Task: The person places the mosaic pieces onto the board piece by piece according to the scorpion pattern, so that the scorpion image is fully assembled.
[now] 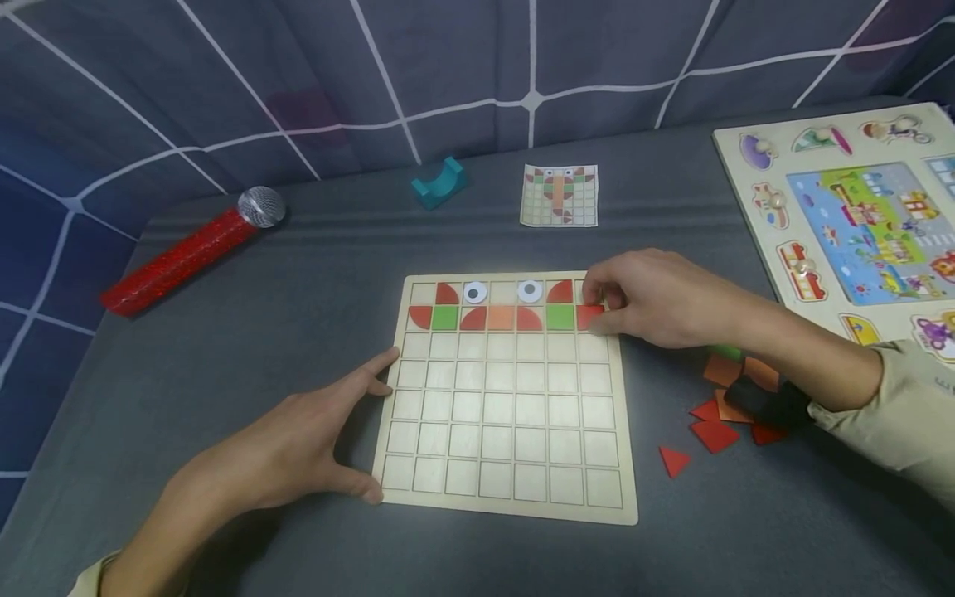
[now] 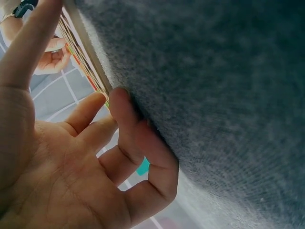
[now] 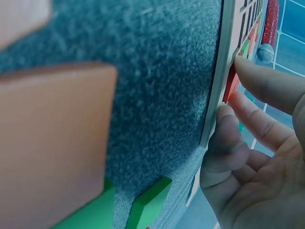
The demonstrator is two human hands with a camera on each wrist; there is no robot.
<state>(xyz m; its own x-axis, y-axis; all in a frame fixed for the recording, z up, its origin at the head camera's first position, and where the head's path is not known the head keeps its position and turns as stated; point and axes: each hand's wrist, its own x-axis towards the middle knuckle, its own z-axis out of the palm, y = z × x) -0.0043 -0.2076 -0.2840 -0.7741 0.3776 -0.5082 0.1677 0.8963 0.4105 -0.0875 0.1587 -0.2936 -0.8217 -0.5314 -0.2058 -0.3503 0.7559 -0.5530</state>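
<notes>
A pale wooden grid board (image 1: 492, 406) lies flat on the grey table. Its top two rows hold red quarter-round pieces, green squares (image 1: 559, 317), an orange square (image 1: 501, 317) and two round eye pieces (image 1: 475, 292). My left hand (image 1: 291, 452) rests at the board's left edge, thumb by the near corner and fingers spread further up; in the left wrist view its fingertips touch the rim. At the right end of the second row, my right hand (image 1: 656, 298) pinches a red piece (image 1: 588, 316) between thumb and fingers. Those fingers partly hide it and the top right cell.
Loose red, orange and green pieces (image 1: 714, 435) lie right of the board, partly under the right forearm. Behind the board are a small pattern card (image 1: 559, 199) and a teal arch block (image 1: 440, 184). A red microphone (image 1: 186, 255) lies left, a picture puzzle (image 1: 753, 207) right.
</notes>
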